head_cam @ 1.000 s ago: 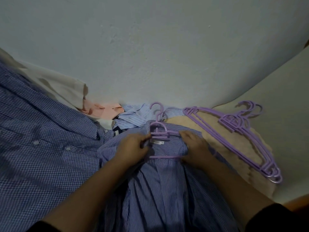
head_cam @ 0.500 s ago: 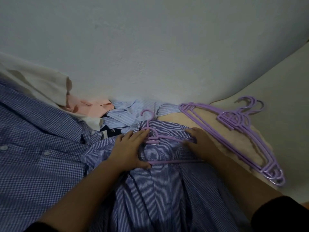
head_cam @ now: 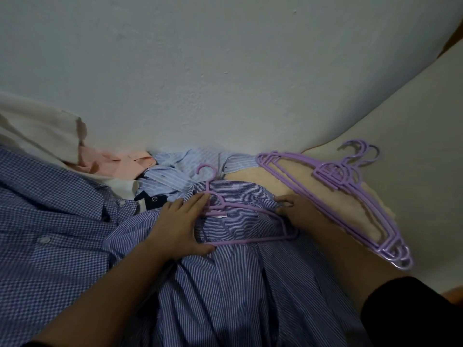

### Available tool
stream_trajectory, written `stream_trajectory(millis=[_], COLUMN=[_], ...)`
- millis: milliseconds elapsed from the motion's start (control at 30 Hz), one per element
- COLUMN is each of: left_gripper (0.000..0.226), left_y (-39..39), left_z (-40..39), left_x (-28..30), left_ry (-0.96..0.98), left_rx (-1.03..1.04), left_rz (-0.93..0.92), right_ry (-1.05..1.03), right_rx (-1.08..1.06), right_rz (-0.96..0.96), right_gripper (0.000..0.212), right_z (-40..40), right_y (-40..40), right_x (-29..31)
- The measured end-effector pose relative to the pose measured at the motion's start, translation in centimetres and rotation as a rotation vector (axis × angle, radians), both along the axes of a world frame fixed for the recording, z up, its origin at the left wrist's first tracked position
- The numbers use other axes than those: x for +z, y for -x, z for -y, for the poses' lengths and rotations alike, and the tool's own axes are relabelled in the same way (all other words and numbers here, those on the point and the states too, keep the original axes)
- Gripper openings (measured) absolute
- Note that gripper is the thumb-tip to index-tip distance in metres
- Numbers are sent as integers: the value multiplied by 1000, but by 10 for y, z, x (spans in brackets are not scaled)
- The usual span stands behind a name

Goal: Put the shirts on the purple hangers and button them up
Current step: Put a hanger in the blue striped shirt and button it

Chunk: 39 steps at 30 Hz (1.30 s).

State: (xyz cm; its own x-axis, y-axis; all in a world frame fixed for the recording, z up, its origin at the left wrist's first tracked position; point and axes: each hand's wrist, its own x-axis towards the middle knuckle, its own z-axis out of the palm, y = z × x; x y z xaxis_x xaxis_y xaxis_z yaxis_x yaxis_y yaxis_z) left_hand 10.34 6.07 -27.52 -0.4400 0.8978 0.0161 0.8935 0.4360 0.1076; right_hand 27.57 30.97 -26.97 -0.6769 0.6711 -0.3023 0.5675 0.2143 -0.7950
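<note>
While the striped shirt [head_cam: 225,284] lies open, front up, at centre near the viewer, a purple hanger [head_cam: 240,214] sits inside its collar area, hook pointing to the far side toward the wall [head_cam: 225,71]. The left hand [head_cam: 179,226] rests flat on the shirt's left shoulder w/ fingers [head_cam: 198,200] straight and relaxed, tips touching the hanger's neck, thumb near the lower bar; it grips nothing. The right hand [head_cam: 298,211] is at the right shoulder, fingers curled onto the fabric at the collar edge; looks like a pinch of cloth, though the exact hold is hard to make out. The hanger's left arm seems tucked under fabric; its right arm and lower bar lie exposed on top, so the right shoulder is prob. not yet seated. The placket hangs open, no buttons seen fastened. Judged progress: early, shirt 1 mid-hanging, buttoning all left to do. To the left, a checked blue shirt [head_cam: 50,234] lies spread out, no hanger visible in it. On the far side, betw. the two, is a heap: a pale striped shirt [head_cam: 175,171], a pink garment [head_cam: 120,164], a cream cloth [head_cam: 37,126]. To the right, well apart from the hands, a stack of spare purple hangers [head_cam: 338,191] lies on a beige cushion [head_cam: 313,194]. Those garments prob. wait their turn.
</note>
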Motion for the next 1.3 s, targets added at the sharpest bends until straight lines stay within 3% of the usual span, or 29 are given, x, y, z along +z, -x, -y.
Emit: stream_trajectory(millis=[167,600,867,1000,1133,1300], left_gripper=[129,130,132,131,112,91], left_y=[2,-17,-17,-18,-25,-65], left_z=[7,10,-27,-44,-27,10], left_x=[21,73,91,73,40,10], left_ry=[-96,8,-209,-169,-133,-351], left_rx=[25,123,257,222,248,406], left_rz=[31,19,-54,2,76,139], right_ry=[-97,-232,-41,-25,56,59], right_rx=[-98,-57,-37,-68,-23,79], right_rz=[-148,-397,-574,-501,-394,-276], right_gripper=[31,26,30,25,38,48], right_z=[-7,11,78,87,82,87], right_y=[-7,-3,19,27,7,-16], right_x=[15,105,102,67,30,15])
